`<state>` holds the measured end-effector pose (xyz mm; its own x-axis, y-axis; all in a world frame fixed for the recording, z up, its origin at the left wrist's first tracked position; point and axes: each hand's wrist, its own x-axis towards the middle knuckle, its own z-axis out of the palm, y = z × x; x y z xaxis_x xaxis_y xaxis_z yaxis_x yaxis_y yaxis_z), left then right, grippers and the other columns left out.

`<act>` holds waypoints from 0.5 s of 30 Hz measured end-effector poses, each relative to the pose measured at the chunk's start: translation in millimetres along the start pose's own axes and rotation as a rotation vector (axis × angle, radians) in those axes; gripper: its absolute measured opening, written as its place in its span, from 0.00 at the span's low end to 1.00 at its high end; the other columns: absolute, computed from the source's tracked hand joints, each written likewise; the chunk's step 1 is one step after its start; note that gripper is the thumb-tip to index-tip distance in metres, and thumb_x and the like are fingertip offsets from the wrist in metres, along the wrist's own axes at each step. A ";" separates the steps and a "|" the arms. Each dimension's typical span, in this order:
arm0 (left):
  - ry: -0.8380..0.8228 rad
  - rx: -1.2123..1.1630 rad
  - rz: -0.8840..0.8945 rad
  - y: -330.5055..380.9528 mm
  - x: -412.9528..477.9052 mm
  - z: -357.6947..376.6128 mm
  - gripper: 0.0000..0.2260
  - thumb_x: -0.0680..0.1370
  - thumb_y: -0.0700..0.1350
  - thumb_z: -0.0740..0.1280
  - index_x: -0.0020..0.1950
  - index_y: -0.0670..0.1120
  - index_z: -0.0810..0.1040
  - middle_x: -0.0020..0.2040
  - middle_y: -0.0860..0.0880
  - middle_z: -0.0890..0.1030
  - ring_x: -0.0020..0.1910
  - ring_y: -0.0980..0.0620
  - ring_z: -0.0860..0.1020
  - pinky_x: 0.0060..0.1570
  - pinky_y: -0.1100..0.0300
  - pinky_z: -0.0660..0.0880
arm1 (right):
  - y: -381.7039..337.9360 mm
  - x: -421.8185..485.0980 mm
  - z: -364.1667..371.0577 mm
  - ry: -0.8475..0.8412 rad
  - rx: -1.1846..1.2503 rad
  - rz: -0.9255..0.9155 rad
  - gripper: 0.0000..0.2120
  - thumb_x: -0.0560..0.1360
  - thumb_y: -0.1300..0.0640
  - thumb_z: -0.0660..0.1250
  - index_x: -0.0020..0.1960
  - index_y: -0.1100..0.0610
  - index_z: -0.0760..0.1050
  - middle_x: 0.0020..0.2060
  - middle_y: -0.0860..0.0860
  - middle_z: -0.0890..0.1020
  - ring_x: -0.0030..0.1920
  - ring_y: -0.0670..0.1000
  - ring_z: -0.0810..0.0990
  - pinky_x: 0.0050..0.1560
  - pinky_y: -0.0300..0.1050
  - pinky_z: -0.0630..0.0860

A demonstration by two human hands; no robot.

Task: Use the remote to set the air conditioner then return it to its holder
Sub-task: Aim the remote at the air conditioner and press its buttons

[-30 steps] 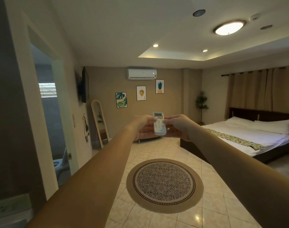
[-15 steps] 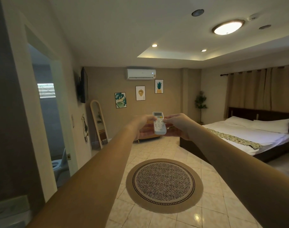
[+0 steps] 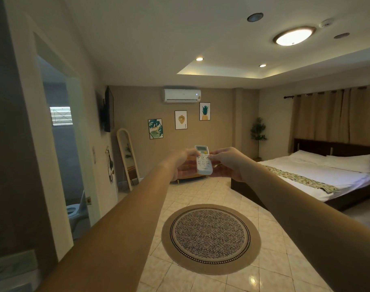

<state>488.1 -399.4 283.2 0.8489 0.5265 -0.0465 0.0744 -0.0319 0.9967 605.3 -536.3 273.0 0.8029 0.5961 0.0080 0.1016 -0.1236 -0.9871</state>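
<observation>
A white remote (image 3: 204, 163) with a small screen at its top is held upright at arm's length, pointing toward the far wall. My left hand (image 3: 183, 163) grips its left side from behind. My right hand (image 3: 227, 162) holds its right side, with the thumb resting on the buttons. High on the far wall hangs the white air conditioner (image 3: 181, 95), with a lit display at its right end. No remote holder shows in this view.
A round patterned rug (image 3: 210, 239) lies on the tiled floor below my arms. A bed (image 3: 318, 175) stands at the right, a leaning mirror (image 3: 127, 159) and an open bathroom doorway (image 3: 64, 154) at the left. A potted plant (image 3: 258, 133) fills the far corner.
Both hands stay on the remote in almost the same place. The view has shifted very slightly; the air conditioner's display now shows lit.
</observation>
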 end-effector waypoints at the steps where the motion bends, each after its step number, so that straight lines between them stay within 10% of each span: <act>1: -0.002 0.001 0.002 -0.5 0.2 -0.3 0.07 0.78 0.44 0.75 0.53 0.43 0.82 0.36 0.45 0.89 0.35 0.50 0.88 0.29 0.60 0.84 | 1.0 0.6 -0.2 -0.003 0.005 0.001 0.16 0.81 0.59 0.71 0.69 0.58 0.78 0.56 0.59 0.87 0.55 0.59 0.89 0.54 0.57 0.87; 15: -0.007 -0.023 0.017 -6.4 2.1 -0.3 0.06 0.78 0.46 0.76 0.49 0.45 0.82 0.33 0.47 0.88 0.33 0.51 0.88 0.26 0.62 0.81 | 4.9 2.1 -1.7 0.013 0.020 -0.005 0.18 0.81 0.58 0.72 0.70 0.57 0.78 0.56 0.59 0.87 0.56 0.60 0.88 0.55 0.58 0.87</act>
<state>489.3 -397.8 276.8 0.8538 0.5197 -0.0297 0.0476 -0.0213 0.9986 608.5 -537.0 268.4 0.8100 0.5863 0.0146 0.0940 -0.1051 -0.9900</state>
